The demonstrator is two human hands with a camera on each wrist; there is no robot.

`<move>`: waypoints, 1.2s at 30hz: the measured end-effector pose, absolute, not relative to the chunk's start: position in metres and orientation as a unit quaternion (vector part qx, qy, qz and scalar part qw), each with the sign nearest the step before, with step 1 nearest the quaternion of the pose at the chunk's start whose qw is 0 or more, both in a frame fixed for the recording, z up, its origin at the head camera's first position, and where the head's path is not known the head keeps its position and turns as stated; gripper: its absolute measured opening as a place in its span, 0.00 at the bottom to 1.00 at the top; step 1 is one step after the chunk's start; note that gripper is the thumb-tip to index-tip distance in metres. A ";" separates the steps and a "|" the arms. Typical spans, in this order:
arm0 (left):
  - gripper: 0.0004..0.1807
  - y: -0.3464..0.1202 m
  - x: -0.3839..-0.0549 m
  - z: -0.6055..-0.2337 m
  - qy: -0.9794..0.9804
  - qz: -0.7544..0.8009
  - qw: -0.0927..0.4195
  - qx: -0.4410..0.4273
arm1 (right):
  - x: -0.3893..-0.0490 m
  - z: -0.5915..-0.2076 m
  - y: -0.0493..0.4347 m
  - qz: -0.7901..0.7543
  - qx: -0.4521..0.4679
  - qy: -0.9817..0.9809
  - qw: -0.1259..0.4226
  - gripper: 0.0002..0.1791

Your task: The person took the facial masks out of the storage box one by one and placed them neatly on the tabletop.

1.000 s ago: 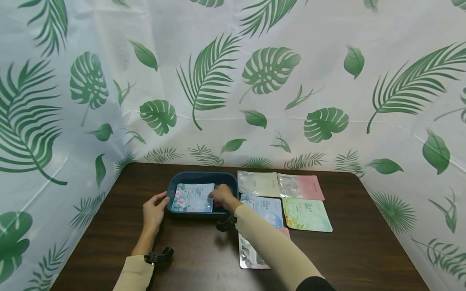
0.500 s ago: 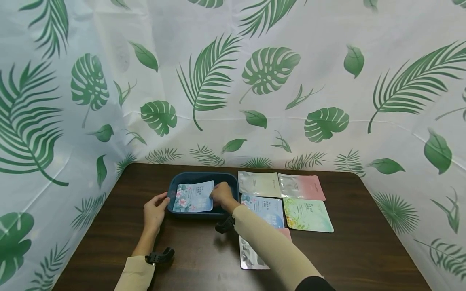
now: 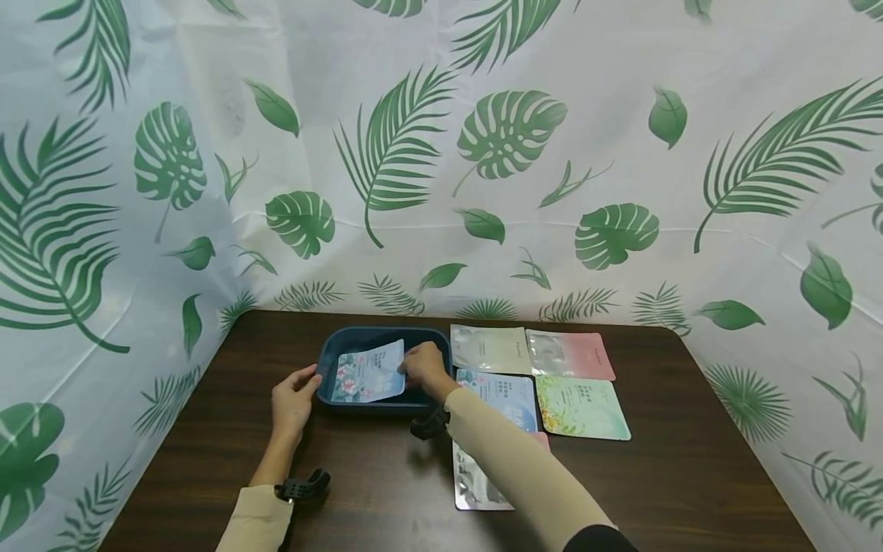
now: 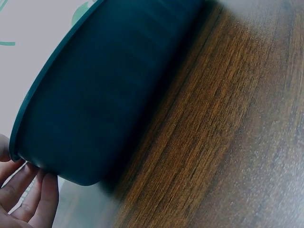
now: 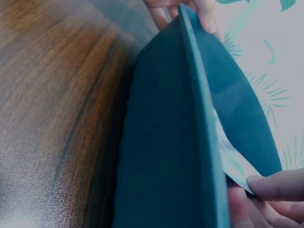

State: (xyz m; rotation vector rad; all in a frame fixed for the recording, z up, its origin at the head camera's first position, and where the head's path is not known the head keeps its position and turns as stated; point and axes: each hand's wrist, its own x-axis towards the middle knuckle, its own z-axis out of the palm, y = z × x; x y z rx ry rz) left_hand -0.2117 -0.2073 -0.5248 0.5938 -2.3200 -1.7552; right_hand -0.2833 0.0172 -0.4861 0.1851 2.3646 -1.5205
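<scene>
A dark blue plastic basin [image 3: 386, 409] stands on the table. Its left end is gripped by my left hand [image 3: 293, 399], thumb over the rim and fingers against the outer wall [image 4: 80, 104]. Inside the basin is a light blue sheet mask packet [image 3: 369, 374] with pink flowers. My right hand [image 3: 422, 366] pinches its right edge between thumb and fingers, holding that edge raised. From the right wrist view, the thumb [image 5: 270, 186] presses on the packet's corner, while the near wall hides most of the packet.
Right of the basin lie several mask packets: a cream one [image 3: 490, 349], a pink one [image 3: 572, 355], a blue one [image 3: 503, 395], a green one [image 3: 582, 408] and a silver-pink one [image 3: 476, 487] partly under the right sleeve. A leaf-print curtain [image 3: 414, 169] hangs behind the table.
The packet's right edge has risen and the packet has turned slightly, its right side now higher in the head view. The left hand stays on the basin's end.
</scene>
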 end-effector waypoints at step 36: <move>0.20 -0.209 -0.211 -0.525 -0.779 -0.592 0.082 0.191 | -0.289 -0.463 0.048 -0.600 0.032 0.774 0.200 0.11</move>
